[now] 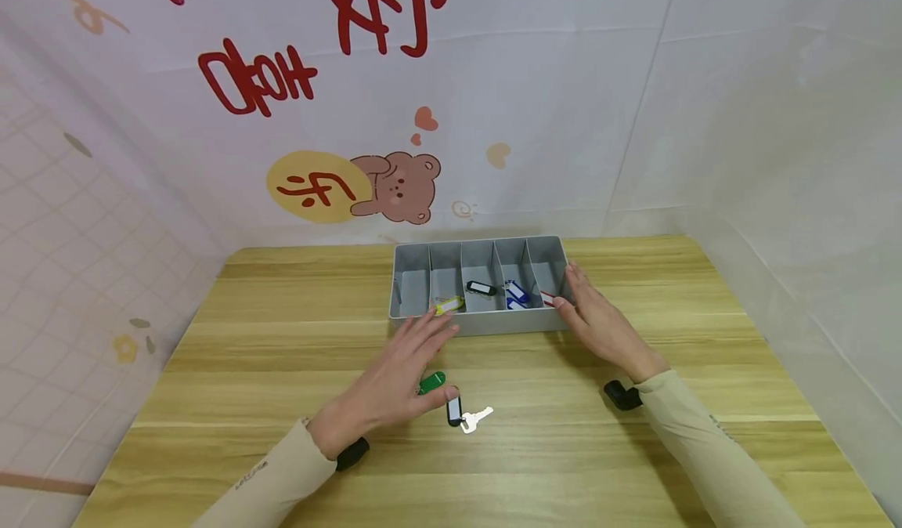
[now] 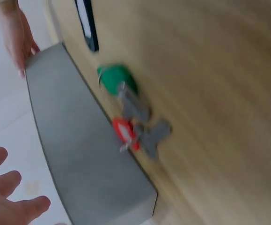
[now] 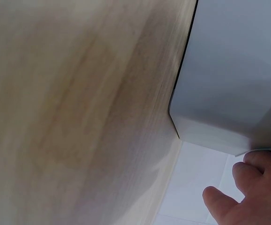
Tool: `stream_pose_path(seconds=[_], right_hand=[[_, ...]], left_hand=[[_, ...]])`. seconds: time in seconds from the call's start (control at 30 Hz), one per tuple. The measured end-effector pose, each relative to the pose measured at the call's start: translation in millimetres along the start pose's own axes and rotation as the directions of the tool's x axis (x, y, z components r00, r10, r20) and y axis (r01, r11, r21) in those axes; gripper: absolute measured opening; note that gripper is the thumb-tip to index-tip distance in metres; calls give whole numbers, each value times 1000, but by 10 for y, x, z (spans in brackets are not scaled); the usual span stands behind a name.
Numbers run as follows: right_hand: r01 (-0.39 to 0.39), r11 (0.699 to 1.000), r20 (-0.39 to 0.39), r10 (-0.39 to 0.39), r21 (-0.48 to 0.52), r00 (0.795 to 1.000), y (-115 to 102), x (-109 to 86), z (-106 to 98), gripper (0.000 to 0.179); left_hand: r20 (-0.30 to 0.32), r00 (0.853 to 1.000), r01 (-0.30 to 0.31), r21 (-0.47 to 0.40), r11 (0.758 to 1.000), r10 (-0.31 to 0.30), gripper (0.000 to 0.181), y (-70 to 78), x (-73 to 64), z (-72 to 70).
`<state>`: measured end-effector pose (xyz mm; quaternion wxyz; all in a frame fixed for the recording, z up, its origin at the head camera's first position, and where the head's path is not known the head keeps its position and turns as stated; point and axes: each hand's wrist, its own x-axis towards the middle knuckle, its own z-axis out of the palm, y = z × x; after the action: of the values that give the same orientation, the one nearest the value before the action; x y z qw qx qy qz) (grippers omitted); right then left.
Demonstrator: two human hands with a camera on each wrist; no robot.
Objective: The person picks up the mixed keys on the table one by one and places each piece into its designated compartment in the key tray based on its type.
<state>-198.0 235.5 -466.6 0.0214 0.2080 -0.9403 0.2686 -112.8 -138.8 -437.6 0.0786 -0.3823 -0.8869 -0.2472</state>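
A grey compartment box (image 1: 507, 323) stands at the table's back. My right hand (image 1: 599, 320) grips its right front corner, thumb over the front rim and fingers along the outer side. My left hand (image 1: 402, 371) reaches forward with fingers spread, near the box's front left, holding nothing. Below it lie a green key tag (image 1: 433, 382) and a black key tag (image 1: 454, 409) with a silver key (image 1: 475, 421). In the left wrist view, a red key tag (image 2: 125, 133) with a key lies against the box's front wall, mostly hidden by the hand in the head view.
Inside the box, a yellow tag (image 1: 449, 305), a black tag (image 1: 481, 287), blue tags (image 1: 517, 291) and a red tag (image 1: 547, 299) occupy separate compartments. A white printed cloth (image 1: 564, 121) hangs behind the wooden table (image 1: 493, 481).
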Motion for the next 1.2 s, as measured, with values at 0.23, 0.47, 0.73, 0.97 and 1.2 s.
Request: stream_pose_path(seconds=[0.23, 0.47, 0.73, 0.97, 1.2], right_hand=[[4, 1000, -5, -4, 5, 1000, 5, 6, -3, 73], [10, 1000, -5, -10, 14, 1000, -4, 2, -6, 73], [8, 1000, 1, -8, 13, 1000, -13, -1, -12, 72], [-5, 1000, 9, 4, 20, 1000, -16, 5, -18, 74], [-10, 1000, 16, 10, 25, 1000, -13, 19, -18, 75]], left_hand=[[90, 996, -10, -101, 995, 19, 75, 101, -83, 57], [171, 985, 68, -223, 972, -29, 60, 146, -157, 83], [216, 971, 168, -332, 928, -98, 46, 147, -208, 148], [211, 973, 161, -353, 922, -89, 34, 110, -212, 229], [216, 976, 108, -314, 943, -40, 24, 77, -214, 297]])
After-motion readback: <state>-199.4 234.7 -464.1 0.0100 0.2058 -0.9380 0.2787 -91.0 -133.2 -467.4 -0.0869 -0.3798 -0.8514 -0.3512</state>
